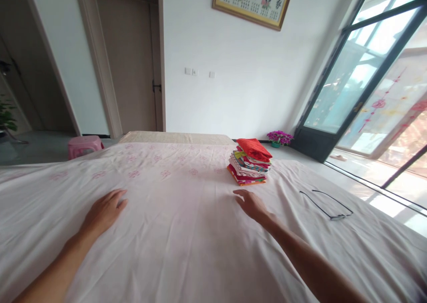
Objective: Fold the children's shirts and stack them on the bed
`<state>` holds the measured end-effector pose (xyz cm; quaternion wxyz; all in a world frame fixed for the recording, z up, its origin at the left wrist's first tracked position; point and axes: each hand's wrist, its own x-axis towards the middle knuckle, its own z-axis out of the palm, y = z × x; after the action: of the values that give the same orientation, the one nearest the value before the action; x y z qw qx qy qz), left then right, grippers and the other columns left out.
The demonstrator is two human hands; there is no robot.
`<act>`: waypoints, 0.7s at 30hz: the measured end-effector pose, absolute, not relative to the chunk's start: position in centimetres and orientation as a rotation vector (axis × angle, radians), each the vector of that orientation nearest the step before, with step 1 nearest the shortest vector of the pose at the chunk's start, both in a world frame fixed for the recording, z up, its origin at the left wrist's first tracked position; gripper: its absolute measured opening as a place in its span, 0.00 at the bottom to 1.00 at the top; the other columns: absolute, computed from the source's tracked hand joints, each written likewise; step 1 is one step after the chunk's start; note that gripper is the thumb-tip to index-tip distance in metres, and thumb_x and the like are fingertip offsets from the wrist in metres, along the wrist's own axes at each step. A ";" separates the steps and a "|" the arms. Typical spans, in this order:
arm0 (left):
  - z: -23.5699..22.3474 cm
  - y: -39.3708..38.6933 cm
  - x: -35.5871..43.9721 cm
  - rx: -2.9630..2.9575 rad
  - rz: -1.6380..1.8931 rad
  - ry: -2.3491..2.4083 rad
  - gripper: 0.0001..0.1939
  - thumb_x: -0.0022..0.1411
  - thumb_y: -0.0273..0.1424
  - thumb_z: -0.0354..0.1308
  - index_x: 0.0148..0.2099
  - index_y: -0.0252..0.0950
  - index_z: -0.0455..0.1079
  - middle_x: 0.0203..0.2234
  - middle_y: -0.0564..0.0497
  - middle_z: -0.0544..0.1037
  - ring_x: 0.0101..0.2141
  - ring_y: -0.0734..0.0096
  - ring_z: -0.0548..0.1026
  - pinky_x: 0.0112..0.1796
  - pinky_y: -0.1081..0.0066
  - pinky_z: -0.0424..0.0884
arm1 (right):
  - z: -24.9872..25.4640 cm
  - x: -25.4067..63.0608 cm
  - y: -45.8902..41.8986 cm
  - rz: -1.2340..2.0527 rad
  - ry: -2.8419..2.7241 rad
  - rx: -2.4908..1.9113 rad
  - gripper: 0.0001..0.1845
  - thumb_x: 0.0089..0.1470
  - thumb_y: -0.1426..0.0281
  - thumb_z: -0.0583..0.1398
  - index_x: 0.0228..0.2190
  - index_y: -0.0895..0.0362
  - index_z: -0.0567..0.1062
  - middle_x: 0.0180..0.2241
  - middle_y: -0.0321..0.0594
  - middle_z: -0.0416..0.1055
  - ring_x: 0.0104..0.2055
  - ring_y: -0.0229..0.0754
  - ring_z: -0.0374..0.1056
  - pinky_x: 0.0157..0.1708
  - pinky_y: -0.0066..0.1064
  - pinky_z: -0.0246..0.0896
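My left hand (104, 212) lies flat on the pale pink bed sheet (173, 241), fingers stretched out and holding nothing. My right hand (251, 204) rests palm down on the same sheet, fingers extended, also holding nothing. Just beyond my right hand stands a stack of folded cloths (249, 163), mostly red, white and patterned, with a red piece on top. The right hand's fingertips sit a short way in front of the stack, not touching it.
A pair of thin-framed glasses (328, 204) lies on the sheet to the right. A pink stool (83, 145) stands at the far left on the floor. A potted purple flower (279, 137) sits by the glass door (360, 85). A wooden door (131, 58) is behind.
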<state>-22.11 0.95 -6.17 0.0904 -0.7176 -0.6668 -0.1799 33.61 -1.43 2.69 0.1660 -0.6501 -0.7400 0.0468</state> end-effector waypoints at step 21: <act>-5.7 0.6 -21.7 -2.064 -0.550 -2.112 0.29 0.64 0.42 0.40 0.58 0.33 0.68 0.56 0.41 0.72 0.56 0.57 0.70 0.58 0.60 0.62 | 17.0 36.9 7.6 -0.341 -1.550 -1.578 0.22 0.56 0.74 0.50 0.50 0.55 0.74 0.49 0.46 0.72 0.48 0.47 0.67 0.48 0.37 0.59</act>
<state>-21.66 0.60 -5.68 0.0686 -0.6855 -0.7015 -0.1826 36.87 7.61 17.00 0.4365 -0.6342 -0.6232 -0.1371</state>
